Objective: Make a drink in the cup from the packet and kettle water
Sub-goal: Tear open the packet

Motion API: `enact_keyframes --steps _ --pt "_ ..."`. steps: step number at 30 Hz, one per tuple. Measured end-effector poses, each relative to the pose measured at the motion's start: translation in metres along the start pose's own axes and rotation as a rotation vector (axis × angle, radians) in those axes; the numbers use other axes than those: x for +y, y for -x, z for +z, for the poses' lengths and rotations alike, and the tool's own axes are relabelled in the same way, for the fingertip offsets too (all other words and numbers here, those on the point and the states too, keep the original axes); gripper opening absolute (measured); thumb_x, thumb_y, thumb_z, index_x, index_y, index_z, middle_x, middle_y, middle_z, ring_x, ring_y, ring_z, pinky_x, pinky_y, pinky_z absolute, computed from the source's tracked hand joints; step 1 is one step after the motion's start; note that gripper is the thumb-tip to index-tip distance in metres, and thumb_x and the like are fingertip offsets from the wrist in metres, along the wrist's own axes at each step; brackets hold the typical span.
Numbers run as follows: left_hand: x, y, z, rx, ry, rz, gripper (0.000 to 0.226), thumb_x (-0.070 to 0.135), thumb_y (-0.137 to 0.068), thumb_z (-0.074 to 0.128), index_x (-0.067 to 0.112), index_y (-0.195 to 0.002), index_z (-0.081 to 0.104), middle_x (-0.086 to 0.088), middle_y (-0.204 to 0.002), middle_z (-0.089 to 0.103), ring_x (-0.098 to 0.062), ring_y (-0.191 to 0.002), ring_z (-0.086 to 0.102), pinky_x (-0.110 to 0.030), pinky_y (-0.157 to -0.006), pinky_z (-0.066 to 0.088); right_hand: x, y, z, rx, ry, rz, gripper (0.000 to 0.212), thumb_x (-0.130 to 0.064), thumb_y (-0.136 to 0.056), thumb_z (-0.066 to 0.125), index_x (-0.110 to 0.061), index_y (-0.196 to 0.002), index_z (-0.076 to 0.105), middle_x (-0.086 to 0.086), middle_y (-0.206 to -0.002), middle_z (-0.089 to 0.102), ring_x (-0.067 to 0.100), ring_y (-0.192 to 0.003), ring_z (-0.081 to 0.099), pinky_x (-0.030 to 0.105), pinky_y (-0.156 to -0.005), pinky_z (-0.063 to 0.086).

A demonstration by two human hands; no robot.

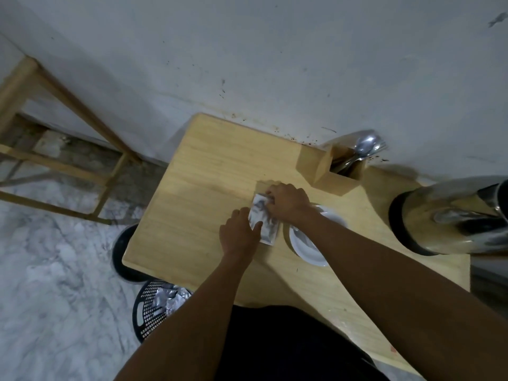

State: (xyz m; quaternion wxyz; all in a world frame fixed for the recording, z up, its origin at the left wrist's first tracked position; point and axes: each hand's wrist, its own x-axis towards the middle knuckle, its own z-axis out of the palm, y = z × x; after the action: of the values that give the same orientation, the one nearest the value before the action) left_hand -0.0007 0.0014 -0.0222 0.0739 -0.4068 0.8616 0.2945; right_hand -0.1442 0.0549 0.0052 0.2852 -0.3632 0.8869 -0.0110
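Note:
A silver foil packet (265,222) lies over the middle of the wooden table (198,188). My left hand (239,234) grips its near left edge with the thumb on top. My right hand (288,202) pinches its far top corner. Right of the packet stands a white cup (308,244), partly hidden under my right forearm. A shiny steel kettle (450,218) on a black base stands at the table's right edge.
A wooden holder (321,171) with metal spoons (362,149) stands at the back by the white wall. Below the table's near left corner is a black mesh bin (154,306) with crumpled foil. A wooden frame (55,105) stands at the left on the marble floor.

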Motion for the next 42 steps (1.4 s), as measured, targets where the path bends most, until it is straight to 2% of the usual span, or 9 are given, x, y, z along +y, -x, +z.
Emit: enact_keyframes --steps 4,10,12,15,19,24,32,38,42 --pt "0.001 -0.003 -0.003 0.011 0.029 -0.021 0.038 0.043 -0.089 0.054 0.017 -0.116 0.054 -0.007 -0.112 0.061 -0.029 -0.101 0.061 -0.04 -0.086 0.045 -0.002 -0.001 0.0 0.009 -0.11 0.006 0.015 -0.031 -0.092 0.058 -0.023 -0.1 0.068 0.0 -0.105 0.066 0.025 -0.101 0.06 0.034 -0.083 0.041" --pt "-0.004 -0.022 -0.028 0.098 0.207 0.092 0.045 0.047 -0.087 0.049 0.016 -0.117 0.065 -0.015 -0.109 0.063 -0.032 -0.101 0.055 -0.04 -0.088 0.046 0.006 0.022 -0.02 0.056 -0.611 -0.069 0.01 -0.021 -0.087 0.07 -0.012 -0.085 0.074 -0.002 -0.081 0.069 0.009 -0.075 0.063 0.028 -0.072 0.051" --pt "-0.005 -0.029 -0.042 0.053 0.343 0.193 0.039 0.042 -0.089 0.049 0.016 -0.108 0.071 -0.011 -0.102 0.069 -0.024 -0.096 0.059 -0.024 -0.083 0.044 0.006 0.036 -0.03 0.083 -0.736 -0.094 0.009 -0.018 -0.087 0.071 -0.011 -0.084 0.075 -0.006 -0.073 0.067 -0.003 -0.061 0.058 0.014 -0.061 0.045" --pt "0.008 -0.026 -0.071 -0.124 0.525 0.222 0.026 0.029 -0.095 0.053 0.012 -0.103 0.071 -0.003 -0.092 0.071 -0.002 -0.075 0.061 -0.005 -0.061 0.04 0.006 0.054 -0.043 0.111 -0.808 -0.106 0.008 -0.021 -0.088 0.07 -0.014 -0.086 0.075 -0.005 -0.076 0.071 0.0 -0.064 0.062 0.016 -0.063 0.047" --pt "0.025 -0.016 -0.093 -0.201 0.564 0.3 0.022 0.026 -0.095 0.055 0.012 -0.097 0.072 -0.002 -0.087 0.072 -0.005 -0.073 0.062 -0.019 -0.067 0.045 0.006 0.074 -0.062 0.211 -0.804 -0.137 0.016 -0.027 -0.091 0.067 -0.013 -0.095 0.076 -0.004 -0.086 0.074 0.011 -0.081 0.069 0.024 -0.074 0.053" --pt "0.046 0.005 -0.112 -0.2 0.595 0.427 0.021 0.025 -0.095 0.054 0.012 -0.092 0.071 0.003 -0.082 0.069 0.0 -0.072 0.058 -0.017 -0.069 0.045 0.009 0.105 -0.08 0.244 -0.738 -0.169 0.014 -0.03 -0.092 0.066 -0.021 -0.091 0.076 -0.011 -0.081 0.072 -0.005 -0.071 0.063 0.008 -0.061 0.045" --pt "0.066 0.028 -0.126 -0.172 0.474 0.54 0.022 0.029 -0.096 0.05 0.021 -0.093 0.07 -0.002 -0.091 0.072 -0.022 -0.088 0.064 -0.044 -0.084 0.052 0.012 0.138 -0.109 0.371 -0.405 -0.253 0.012 -0.034 -0.086 0.068 -0.037 -0.097 0.067 -0.02 -0.082 0.066 0.003 -0.078 0.062 0.029 -0.072 0.054" --pt "0.077 0.04 -0.133 -0.128 0.46 0.598 0.021 0.022 -0.098 0.048 0.02 -0.1 0.069 -0.005 -0.093 0.072 -0.022 -0.087 0.065 -0.038 -0.076 0.053 0.015 0.146 -0.124 0.381 -0.377 -0.271 0.014 -0.046 -0.081 0.07 -0.035 -0.091 0.071 -0.018 -0.077 0.067 -0.002 -0.075 0.062 0.024 -0.07 0.052" --pt "0.078 0.042 -0.131 -0.089 0.427 0.631 0.02 0.025 -0.098 0.046 0.021 -0.099 0.066 -0.004 -0.087 0.07 -0.022 -0.082 0.064 -0.042 -0.073 0.052 0.015 0.147 -0.129 0.363 -0.37 -0.269 0.001 -0.03 -0.085 0.072 -0.029 -0.085 0.073 -0.017 -0.074 0.068 0.0 -0.073 0.063 0.023 -0.067 0.048"
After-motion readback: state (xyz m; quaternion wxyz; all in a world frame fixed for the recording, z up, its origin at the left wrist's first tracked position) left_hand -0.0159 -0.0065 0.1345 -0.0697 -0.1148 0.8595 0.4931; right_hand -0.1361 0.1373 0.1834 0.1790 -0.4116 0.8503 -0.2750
